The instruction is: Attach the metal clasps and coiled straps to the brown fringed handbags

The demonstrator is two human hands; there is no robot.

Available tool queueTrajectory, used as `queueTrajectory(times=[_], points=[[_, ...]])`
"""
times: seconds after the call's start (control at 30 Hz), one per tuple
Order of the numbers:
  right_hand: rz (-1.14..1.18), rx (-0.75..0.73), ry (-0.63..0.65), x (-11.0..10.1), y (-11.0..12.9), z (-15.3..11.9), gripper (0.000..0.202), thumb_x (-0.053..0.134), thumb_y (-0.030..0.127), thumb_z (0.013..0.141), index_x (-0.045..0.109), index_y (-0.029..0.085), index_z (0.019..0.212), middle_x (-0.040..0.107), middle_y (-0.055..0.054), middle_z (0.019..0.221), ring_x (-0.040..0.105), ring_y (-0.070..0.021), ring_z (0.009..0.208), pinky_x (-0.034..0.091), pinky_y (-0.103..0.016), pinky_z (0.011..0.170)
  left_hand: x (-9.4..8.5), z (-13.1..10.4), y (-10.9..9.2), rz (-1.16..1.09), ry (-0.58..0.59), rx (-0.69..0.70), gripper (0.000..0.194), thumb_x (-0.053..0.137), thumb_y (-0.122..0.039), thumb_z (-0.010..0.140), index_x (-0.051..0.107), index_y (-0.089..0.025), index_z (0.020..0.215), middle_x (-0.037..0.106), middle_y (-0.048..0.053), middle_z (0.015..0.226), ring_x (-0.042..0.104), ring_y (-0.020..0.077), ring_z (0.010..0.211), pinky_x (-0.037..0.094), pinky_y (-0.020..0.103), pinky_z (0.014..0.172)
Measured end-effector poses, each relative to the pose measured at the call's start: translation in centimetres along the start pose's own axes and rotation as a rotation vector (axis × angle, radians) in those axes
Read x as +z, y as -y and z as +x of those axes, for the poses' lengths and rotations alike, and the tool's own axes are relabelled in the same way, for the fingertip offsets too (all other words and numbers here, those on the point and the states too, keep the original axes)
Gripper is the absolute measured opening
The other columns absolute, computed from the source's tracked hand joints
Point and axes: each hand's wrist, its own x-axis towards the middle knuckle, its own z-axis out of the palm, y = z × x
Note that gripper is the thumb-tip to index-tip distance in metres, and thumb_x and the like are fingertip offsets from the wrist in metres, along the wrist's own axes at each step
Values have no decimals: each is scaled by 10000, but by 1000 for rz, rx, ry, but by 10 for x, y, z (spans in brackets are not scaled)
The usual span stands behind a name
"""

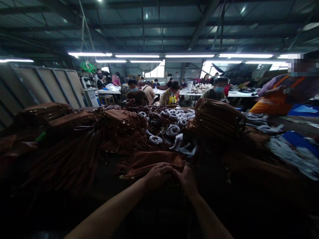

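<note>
A brown fringed bag (152,161) lies in front of me on the dark worktable, its fringe spreading to the left. My left hand (159,174) grips the near edge of the bag, fingers bent over it. Close beside it, my right hand (187,179) is closed on the bag's right end, the two thumbs nearly meeting. A bit of gold-coloured metal shows at the bag's lower left corner. Deep shadow hides the fingertips and the bag's near side.
Stacked brown bags (219,116) rise at the right, with another fringed pile (122,122) at the left. White rolled strips (172,130) lie between them. Long brown strips (72,159) spread at far left. A person in an orange apron (274,99) stands right; several co-workers sit beyond.
</note>
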Motion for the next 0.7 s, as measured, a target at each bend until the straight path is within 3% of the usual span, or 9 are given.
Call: queueTrajectory(times=[0.1,0.23,0.37,0.43,0.5,0.53,0.7], points=[[-182,-49,34,0,4,2,502,598,441,771,543,112,1146,671,-185,1032,645,-261,989,460,-283,775,-6,9,0,-25,122,20,147,517,-238,889,633,-206,974,616,40,1124,500,186,1104,389,322,970],[-92,-125,132,-14,4,6,564,628,378,745,500,156,1247,666,-117,1102,632,-213,1015,444,-236,773,-12,22,-3,-138,205,-127,111,520,-213,862,622,-175,843,638,42,934,560,149,842,426,252,766],[-90,-173,265,-57,-19,20,388,596,485,750,675,187,985,717,-64,931,665,-196,854,433,-228,668,-5,19,-6,-360,118,-362,128,487,-118,816,601,-146,765,622,22,812,550,112,716,394,204,652],[-189,-121,152,-85,-39,39,375,522,513,800,715,193,830,723,-61,841,665,-193,797,419,-238,638,0,16,-6,-492,60,-451,116,498,-89,781,600,-139,759,629,12,794,557,110,723,401,194,667],[-340,-17,-78,-108,-57,65,308,518,453,820,723,226,851,724,-48,877,662,-192,831,417,-243,658,3,15,-3,-595,43,-501,86,533,-87,750,605,-133,751,645,8,798,571,117,745,408,191,680],[-404,10,-120,-116,-65,79,266,533,408,819,725,235,881,722,-47,916,659,-189,865,422,-240,678,4,15,-2,-630,48,-519,72,549,-93,740,609,-131,751,651,8,798,577,121,753,409,189,677],[-472,48,-71,-125,-75,139,169,707,238,668,739,203,830,721,-75,905,660,-197,893,449,-236,719,5,16,3,-704,69,-565,71,573,-117,729,632,-122,769,660,7,776,585,129,739,400,181,631]])
